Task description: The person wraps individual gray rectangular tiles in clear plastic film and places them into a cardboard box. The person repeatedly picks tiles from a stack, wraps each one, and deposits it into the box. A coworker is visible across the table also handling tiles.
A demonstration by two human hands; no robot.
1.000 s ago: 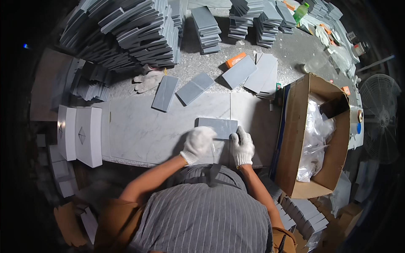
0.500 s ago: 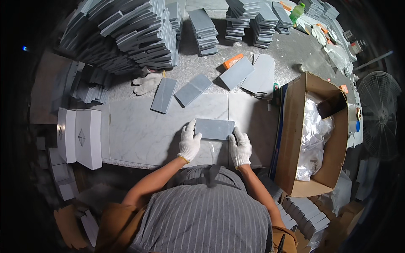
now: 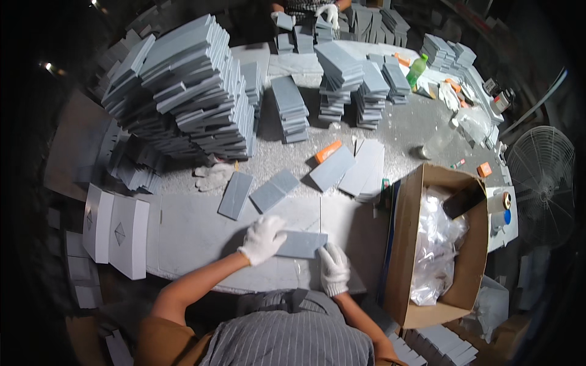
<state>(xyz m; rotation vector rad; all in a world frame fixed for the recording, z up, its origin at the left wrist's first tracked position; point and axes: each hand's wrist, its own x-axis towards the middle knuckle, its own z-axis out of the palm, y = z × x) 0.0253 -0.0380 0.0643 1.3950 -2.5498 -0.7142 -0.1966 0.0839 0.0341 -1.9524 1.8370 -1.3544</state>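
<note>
moved: left hand (image 3: pixel 262 239) slid from the panel's left edge up onto its top-left corner; right hand (image 3: pixel 334 268) barely shifted, at the panel's right end as before.
panel: flat grey rectangle (image 3: pixel 302 244) lying on the pale sheet (image 3: pixel 195 232), at 12 o'clock from the person's chest, long side across.
left hand: white glove, palm down, fingers spread wide and flat, tips pointing to 2 o'clock, pressing the panel, not wrapping it.
right hand: white glove, fingers together and curled at the panel's lower right corner, touching it; a true grip i cannot tell.
loose panels: two grey pieces (image 3: pixel 235 195) (image 3: pixel 274 190) at 11 o'clock of the held panel, apart from it; more (image 3: pixel 332 168) (image 3: pixel 364 171) at 1 o'clock.
spare gloves: (image 3: pixel 212 177) at 10 o'clock, just beside the big stack.
stacks: tall grey pile (image 3: pixel 183 91) at 11 o'clock far, smaller piles (image 3: pixel 342 79) at 12.
orange tool: (image 3: pixel 328 151) at 12 o'clock, touching a loose panel.
carton: open brown box (image 3: pixel 403 244) at 3 o'clock, clear bags (image 3: pixel 436 244) inside.
white boxes: (image 3: pixel 116 229) at 9 o'clock, at the table edge.
fan: (image 3: pixel 540 183) far at 3 o'clock.
other person: gloved hand (image 3: pixel 328 12) at 12 o'clock, far rim.
</note>
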